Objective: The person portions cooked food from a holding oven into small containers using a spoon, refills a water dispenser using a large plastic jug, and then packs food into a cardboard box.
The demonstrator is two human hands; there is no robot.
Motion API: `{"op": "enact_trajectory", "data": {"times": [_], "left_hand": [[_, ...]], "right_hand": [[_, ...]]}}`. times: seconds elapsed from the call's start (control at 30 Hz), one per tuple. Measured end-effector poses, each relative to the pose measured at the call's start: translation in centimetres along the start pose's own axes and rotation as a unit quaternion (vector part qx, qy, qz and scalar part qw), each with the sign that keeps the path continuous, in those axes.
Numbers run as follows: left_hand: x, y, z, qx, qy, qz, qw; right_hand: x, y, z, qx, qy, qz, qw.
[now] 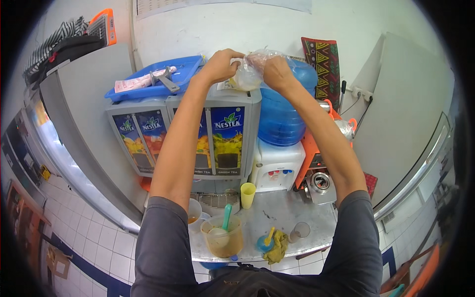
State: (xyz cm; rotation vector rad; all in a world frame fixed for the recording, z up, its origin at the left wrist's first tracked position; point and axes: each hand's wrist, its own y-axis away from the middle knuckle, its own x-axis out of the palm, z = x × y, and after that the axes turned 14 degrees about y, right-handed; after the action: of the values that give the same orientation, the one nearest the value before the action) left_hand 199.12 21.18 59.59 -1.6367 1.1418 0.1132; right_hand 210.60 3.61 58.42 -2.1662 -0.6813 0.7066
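Observation:
Both my arms reach up over a drink dispenser with Nestea panels (227,141). My left hand (222,66) is at the left side of a clear plastic bag (249,76), thumb and forefinger touching or close to it; its exact hold is unclear. My right hand (274,70) grips the bag's crumpled plastic from the right, in front of a blue water bottle (282,118) on a white water dispenser (279,157). Something pale lies inside the bag. Left of my hands, a blue tray (185,76) holds a metal wrench-like tool (166,80) and a pink-and-white printed packet (139,83).
On the metal counter (274,219) stand a yellow cup (247,195), a plastic tub (224,241) with a green-handled ladle (227,217), a clear glass (299,232), a blue container (265,243) and a yellowish cloth (277,248). An orange coffee machine (308,143) stands at right.

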Motion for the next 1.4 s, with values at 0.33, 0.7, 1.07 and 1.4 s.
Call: {"op": "enact_trajectory", "data": {"times": [0.33, 0.7, 1.07, 1.4], "left_hand": [[1.2, 1.5, 0.3, 0.017, 0.053, -0.056, 0.997], [0.9, 1.7, 0.6, 0.044, 0.013, -0.025, 0.999], [1.0, -1.0, 2.6, 0.115, -0.132, -0.098, 0.980], [4.2, 0.3, -0.6, 0.082, -0.238, -0.159, 0.955]], "right_hand": [[-3.6, 0.3, 0.5, 0.046, 0.014, 0.032, 0.998], [-3.3, 1.2, 0.9, 0.059, 0.037, 0.079, 0.995], [-7.7, 2.1, 2.1, 0.152, -0.058, 0.011, 0.987], [-13.9, 8.0, 1.8, 0.296, -0.127, -0.222, 0.920]]}}
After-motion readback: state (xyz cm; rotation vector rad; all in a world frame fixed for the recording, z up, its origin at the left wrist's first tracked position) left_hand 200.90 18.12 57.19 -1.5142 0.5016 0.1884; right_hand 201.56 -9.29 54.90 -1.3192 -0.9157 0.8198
